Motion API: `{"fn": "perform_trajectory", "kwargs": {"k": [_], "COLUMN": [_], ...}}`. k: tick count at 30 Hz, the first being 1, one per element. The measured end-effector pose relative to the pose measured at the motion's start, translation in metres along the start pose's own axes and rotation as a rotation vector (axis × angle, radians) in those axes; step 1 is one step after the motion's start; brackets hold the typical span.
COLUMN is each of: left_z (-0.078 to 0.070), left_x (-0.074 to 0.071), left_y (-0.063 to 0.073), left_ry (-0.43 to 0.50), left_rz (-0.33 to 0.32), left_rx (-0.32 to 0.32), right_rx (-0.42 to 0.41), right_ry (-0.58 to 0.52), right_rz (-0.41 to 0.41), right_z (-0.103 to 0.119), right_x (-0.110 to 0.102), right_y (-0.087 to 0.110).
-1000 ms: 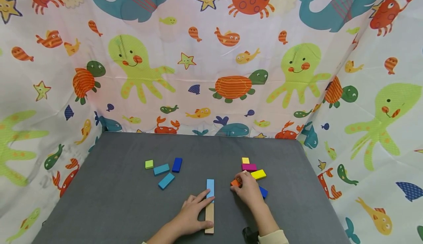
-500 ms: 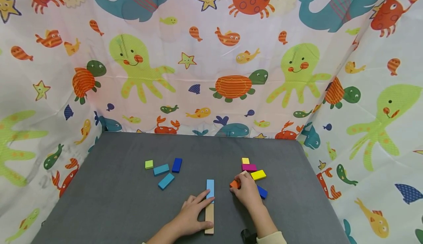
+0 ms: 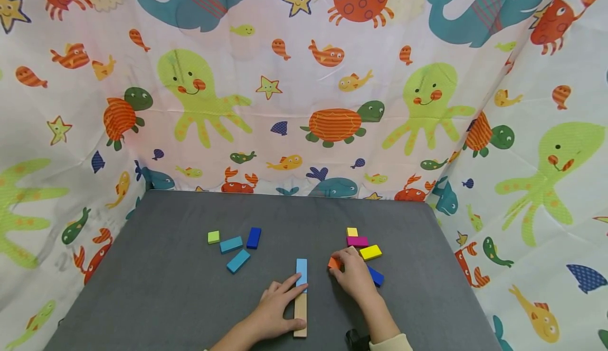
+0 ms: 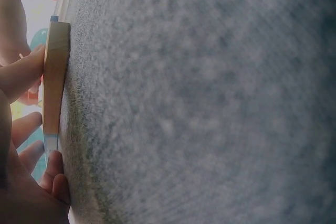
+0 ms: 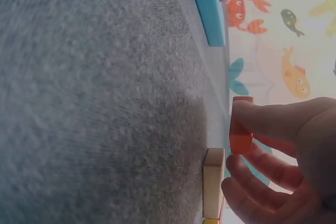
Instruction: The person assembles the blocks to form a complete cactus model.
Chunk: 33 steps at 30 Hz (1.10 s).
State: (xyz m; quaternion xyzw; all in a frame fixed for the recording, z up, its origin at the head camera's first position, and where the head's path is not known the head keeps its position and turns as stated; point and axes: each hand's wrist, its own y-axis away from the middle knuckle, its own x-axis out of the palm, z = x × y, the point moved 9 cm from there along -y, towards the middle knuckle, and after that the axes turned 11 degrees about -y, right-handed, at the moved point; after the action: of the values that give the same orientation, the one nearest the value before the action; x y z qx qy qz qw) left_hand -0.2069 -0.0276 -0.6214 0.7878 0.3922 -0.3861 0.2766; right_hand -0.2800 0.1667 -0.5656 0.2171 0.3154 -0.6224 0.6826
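Note:
In the head view, my left hand (image 3: 274,311) rests with spread fingers on a row of two blocks. Its fingertips touch the light blue block (image 3: 301,266), and the thumb lies on the plain wooden block (image 3: 300,327), end to end with the blue one. My right hand (image 3: 356,274) pinches an orange block (image 3: 334,263) between thumb and fingers. From the right wrist, that orange block (image 5: 241,129) appears raised off the table, beside another plain wooden block (image 5: 212,182). This second wooden block is mostly hidden behind the hand in the head view.
Near the right hand lie a small yellow block (image 3: 352,231), a magenta block (image 3: 357,242), a longer yellow block (image 3: 370,252) and a dark blue block (image 3: 376,276). Left on the grey table (image 3: 166,287) are a green cube (image 3: 214,237), two blue blocks (image 3: 231,244) and a dark blue one (image 3: 254,238).
My right hand has shifted slightly left with the orange block, which now shows turned a little. The left hand has stayed in place on the row.

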Motion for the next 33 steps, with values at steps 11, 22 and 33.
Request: {"fn": "perform_trajectory", "kwargs": {"k": [11, 22, 33], "left_z": [0.002, 0.003, 0.003], "left_x": [0.001, 0.002, 0.002], "left_y": [-0.001, -0.001, -0.001], "left_ry": [0.021, 0.012, 0.017], "left_rz": [0.001, 0.036, 0.010], "left_rx": [-0.010, -0.064, -0.013], "right_rx": [-0.055, -0.090, -0.097], "right_ry": [-0.032, -0.047, -0.091], "right_rz": [0.013, 0.033, 0.089], "right_z": [0.008, 0.018, 0.021], "right_x": [0.003, 0.011, 0.023], "right_y": [-0.011, -0.023, -0.035]}}
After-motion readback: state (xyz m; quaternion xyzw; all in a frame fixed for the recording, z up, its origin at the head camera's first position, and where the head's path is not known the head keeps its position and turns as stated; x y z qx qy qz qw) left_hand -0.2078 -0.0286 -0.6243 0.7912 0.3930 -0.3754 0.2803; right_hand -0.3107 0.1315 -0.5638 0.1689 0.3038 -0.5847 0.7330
